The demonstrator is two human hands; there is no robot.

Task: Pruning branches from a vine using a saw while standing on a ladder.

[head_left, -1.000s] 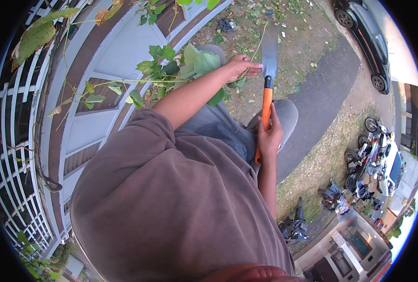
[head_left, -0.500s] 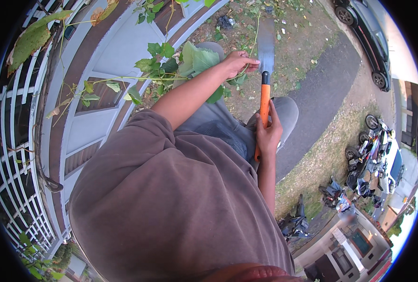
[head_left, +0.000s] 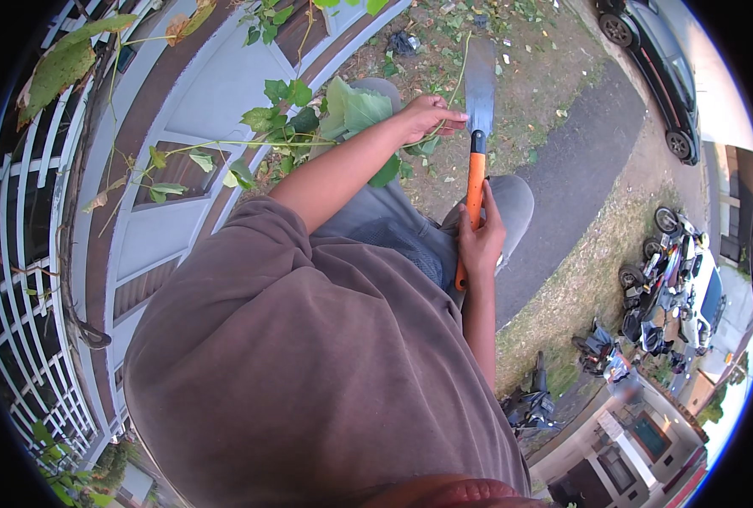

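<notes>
My right hand is wrapped round the orange handle of a machete. Its broad grey blade points away from me over the ground. Close to the base of the blade, my left hand pinches a thin green vine. One end of the vine rises past the fingers, just left of the blade. Big green leaves hang behind my left forearm, and the stem among them runs left toward the wall. Whether the blade touches the vine, I cannot tell.
A grey and brown wall with white railings curves along my left. Fallen leaves litter the ground ahead, near a black plastic bag. To the right lie a paved strip, a dark car and several parked motorcycles.
Both hands keep their grip and have barely moved. The vine's upper end now bends over beside the blade tip, a little lower than before.
</notes>
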